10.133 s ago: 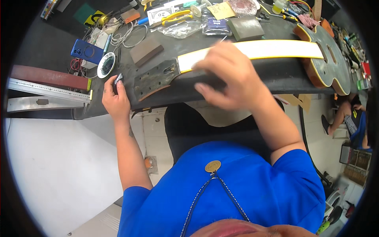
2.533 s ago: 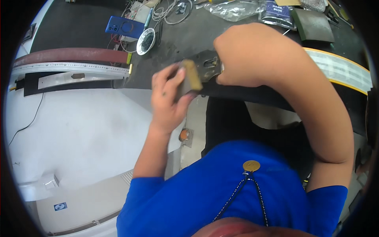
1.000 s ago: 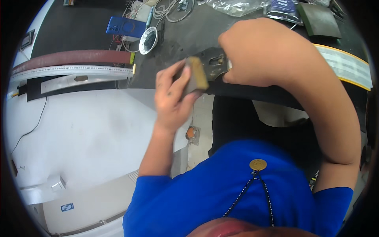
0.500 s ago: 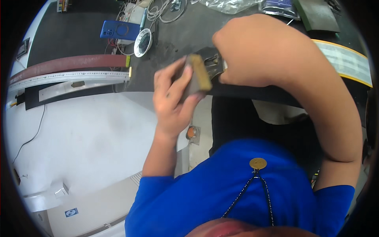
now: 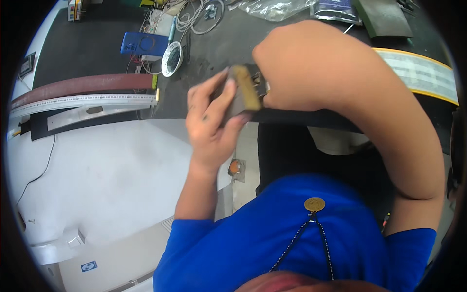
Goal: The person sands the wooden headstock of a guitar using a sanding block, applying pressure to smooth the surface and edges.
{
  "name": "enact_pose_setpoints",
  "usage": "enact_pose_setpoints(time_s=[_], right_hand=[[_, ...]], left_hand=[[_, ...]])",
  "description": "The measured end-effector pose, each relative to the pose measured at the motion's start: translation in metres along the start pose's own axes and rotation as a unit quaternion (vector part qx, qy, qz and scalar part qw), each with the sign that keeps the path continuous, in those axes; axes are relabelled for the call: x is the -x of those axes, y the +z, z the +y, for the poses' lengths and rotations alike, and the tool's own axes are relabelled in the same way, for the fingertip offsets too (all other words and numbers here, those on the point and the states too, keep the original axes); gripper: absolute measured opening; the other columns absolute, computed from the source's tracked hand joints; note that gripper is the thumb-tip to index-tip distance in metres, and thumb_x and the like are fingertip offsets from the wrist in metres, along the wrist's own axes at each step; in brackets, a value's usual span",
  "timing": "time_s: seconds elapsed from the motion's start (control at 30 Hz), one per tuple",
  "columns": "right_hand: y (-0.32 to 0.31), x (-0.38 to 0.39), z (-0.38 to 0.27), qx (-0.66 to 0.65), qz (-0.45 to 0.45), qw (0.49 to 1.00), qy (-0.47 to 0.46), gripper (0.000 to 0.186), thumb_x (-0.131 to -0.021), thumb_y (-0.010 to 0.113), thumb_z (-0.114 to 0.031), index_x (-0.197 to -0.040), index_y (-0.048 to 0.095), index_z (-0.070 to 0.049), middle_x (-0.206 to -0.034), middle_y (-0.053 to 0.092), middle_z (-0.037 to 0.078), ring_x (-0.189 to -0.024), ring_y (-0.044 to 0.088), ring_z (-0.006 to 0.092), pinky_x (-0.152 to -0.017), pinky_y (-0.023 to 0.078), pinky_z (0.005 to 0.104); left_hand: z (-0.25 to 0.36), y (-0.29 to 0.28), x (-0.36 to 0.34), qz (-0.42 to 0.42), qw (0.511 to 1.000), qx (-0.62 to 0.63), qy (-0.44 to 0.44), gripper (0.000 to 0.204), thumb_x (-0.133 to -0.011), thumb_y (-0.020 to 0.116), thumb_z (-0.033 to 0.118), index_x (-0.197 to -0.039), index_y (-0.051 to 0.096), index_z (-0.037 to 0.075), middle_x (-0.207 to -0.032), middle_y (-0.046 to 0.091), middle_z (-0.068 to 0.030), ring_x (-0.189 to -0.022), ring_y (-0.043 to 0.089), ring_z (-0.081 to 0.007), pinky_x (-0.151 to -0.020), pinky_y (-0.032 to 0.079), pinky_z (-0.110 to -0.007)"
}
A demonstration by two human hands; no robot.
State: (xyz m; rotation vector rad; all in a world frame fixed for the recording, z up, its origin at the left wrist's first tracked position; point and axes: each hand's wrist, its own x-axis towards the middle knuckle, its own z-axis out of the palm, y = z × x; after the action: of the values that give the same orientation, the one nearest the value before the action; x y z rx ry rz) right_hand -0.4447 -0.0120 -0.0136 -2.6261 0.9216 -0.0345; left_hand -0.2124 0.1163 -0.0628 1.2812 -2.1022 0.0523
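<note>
My left hand [image 5: 209, 121] is closed around a rectangular block [image 5: 245, 90], grey on its side with a tan end, held over the dark guitar headstock [image 5: 256, 77] at the bench's near edge. Just right of it, my right hand [image 5: 311, 68] has its fingers curled down on the neck at the headstock end; its fingertips are mostly hidden. The neck's white, yellow-edged masked fretboard [image 5: 421, 73] shows beyond my right forearm. Much of the headstock is covered by the block and both hands, so whether the block touches it I cannot tell.
On the dark bench [image 5: 87, 48] are a blue phone [image 5: 136, 43], a white bowl of dark paste [image 5: 171, 58], tangled cables [image 5: 192, 22], a plastic bag [image 5: 272, 7] and a green-grey block [image 5: 382, 19]. A maroon beam [image 5: 87, 83], long ruler [image 5: 73, 100] and metal straightedge [image 5: 73, 117] lie left.
Since the oldest frame, my left hand has taken up the block and my right hand has closed on the neck. Over the last second both hands have shifted only slightly.
</note>
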Motion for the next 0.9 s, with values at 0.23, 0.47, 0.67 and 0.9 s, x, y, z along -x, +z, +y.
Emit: enact_pose_setpoints(time_s=[0.23,0.47,0.67,0.9], right_hand=[[-0.01,0.004,-0.001,-0.018,-0.016,1.0,0.012,0.034,-0.087,0.085,-0.031,-0.102,0.085,0.0,-0.098,0.083,0.024,-0.095,0.083,0.0416,-0.089,0.067,0.05],[0.01,0.006,-0.002,-0.008,0.06,0.998,-0.009,0.032,-0.085,0.083,-0.027,-0.098,0.084,0.001,-0.095,0.083,0.024,-0.093,0.083,0.0424,-0.087,0.067,0.0484],[-0.032,0.007,-0.011,-0.03,-0.093,0.993,0.068,0.02,-0.075,0.076,-0.014,-0.086,0.083,0.001,-0.088,0.08,0.027,-0.08,0.081,0.0428,-0.077,0.067,0.0483],[-0.019,0.016,0.002,0.023,-0.024,0.997,0.07,0.02,-0.074,0.076,-0.013,-0.085,0.084,0.001,-0.087,0.08,0.027,-0.08,0.081,0.0427,-0.077,0.067,0.0482]], left_hand=[[0.0,0.003,-0.006,-0.014,1.0,0.011,0.021,0.057,-0.087,0.091,0.014,-0.142,0.079,0.003,-0.142,0.075,-0.0229,-0.121,0.069,-0.0414,-0.105,0.056,-0.049],[0.001,-0.003,-0.012,-0.038,0.999,0.017,0.027,0.056,-0.085,0.087,0.007,-0.141,0.079,0.004,-0.143,0.074,-0.0229,-0.125,0.07,-0.0408,-0.107,0.056,-0.048],[-0.012,0.001,-0.019,-0.019,1.0,0.008,-0.009,0.06,-0.082,0.09,0.007,-0.14,0.08,0.002,-0.14,0.075,-0.0237,-0.124,0.069,-0.0408,-0.109,0.056,-0.048],[-0.015,-0.001,-0.019,-0.005,1.0,-0.007,-0.023,0.056,-0.087,0.087,0.003,-0.143,0.08,0.002,-0.144,0.074,-0.0233,-0.125,0.069,-0.0394,-0.108,0.057,-0.047]])
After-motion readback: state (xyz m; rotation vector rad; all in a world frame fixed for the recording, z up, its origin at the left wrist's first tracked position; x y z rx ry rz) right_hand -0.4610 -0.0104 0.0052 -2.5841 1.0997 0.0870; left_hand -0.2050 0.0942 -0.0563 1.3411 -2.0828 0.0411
